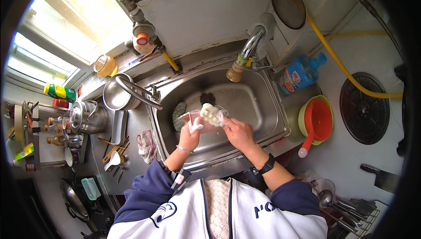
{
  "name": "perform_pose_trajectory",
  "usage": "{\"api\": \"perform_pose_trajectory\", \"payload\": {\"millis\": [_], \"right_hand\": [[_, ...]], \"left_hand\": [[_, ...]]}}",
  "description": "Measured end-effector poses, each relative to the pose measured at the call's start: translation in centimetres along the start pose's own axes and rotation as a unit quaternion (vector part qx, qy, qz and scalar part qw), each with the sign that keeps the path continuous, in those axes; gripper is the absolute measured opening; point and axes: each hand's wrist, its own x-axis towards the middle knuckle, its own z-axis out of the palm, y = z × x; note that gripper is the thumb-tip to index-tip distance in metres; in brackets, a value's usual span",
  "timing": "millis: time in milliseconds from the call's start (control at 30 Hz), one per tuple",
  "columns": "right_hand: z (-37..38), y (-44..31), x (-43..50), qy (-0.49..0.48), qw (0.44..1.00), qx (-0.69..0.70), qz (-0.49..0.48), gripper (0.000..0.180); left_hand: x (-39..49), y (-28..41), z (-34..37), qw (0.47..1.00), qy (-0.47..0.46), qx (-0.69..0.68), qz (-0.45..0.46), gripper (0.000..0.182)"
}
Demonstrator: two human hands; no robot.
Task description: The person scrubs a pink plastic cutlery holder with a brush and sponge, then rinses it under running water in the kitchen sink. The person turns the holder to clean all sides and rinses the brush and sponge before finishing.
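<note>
Over the stainless steel sink (263,117), my left hand (190,137) grips a pinkish translucent container (207,127), with suds on its thumb. My right hand (239,133) holds a pale, foamy sponge or cloth (212,114) by its right end, close above the container. A grey-green textured scrubber or cloth (179,115) rests at the basin's left side. Behind the sponge, a dark scouring pad (207,99) lies on the basin floor. The chrome tap (252,43), with a tan nozzle, reaches over the basin's back right.
Left of the sink are stacked metal bowls (117,92), a crumpled cloth (146,146), chopsticks (115,150) and a lidded metal pot (87,117). To the right stand a blue detergent bottle (297,74) and a red dipper (318,120) in a green basin. A cleaver (386,179) is farther right.
</note>
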Motion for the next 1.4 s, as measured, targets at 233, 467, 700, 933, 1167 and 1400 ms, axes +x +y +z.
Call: {"api": "perform_pose_trajectory", "payload": {"millis": [233, 467, 700, 933, 1167, 1400], "right_hand": [[-0.4, 0.6, 1.1, -0.003, 0.951, 0.270, 0.151, 0.031], [-2.1, -0.9, 1.3, 0.044, 0.989, 0.111, 0.091, 0.040], [-2.6, -1.0, 1.5, -0.013, 0.969, 0.202, 0.143, 0.049], [-1.2, 0.6, 1.3, -0.054, 0.907, 0.369, 0.192, 0.047], [1.1, -1.8, 1.5, 0.030, 0.999, 0.006, 0.026, 0.036], [3.5, -2.4, 2.2, 0.113, 0.990, -0.070, 0.050, 0.034]], "left_hand": [[-0.6, 0.8, -0.5, 0.996, 0.014, -0.082, -0.029, 0.027], [-0.2, 1.0, -0.7, 0.928, -0.027, -0.343, -0.147, 0.046], [-0.1, 1.7, -0.5, 0.876, -0.050, -0.430, -0.215, 0.053], [-0.2, -0.4, -0.3, 0.893, -0.005, -0.387, -0.230, 0.045], [-0.7, -1.2, 1.9, 0.983, 0.089, -0.152, -0.053, 0.030], [-0.7, -0.7, 3.1, 0.971, 0.210, -0.109, -0.026, 0.035]]}}
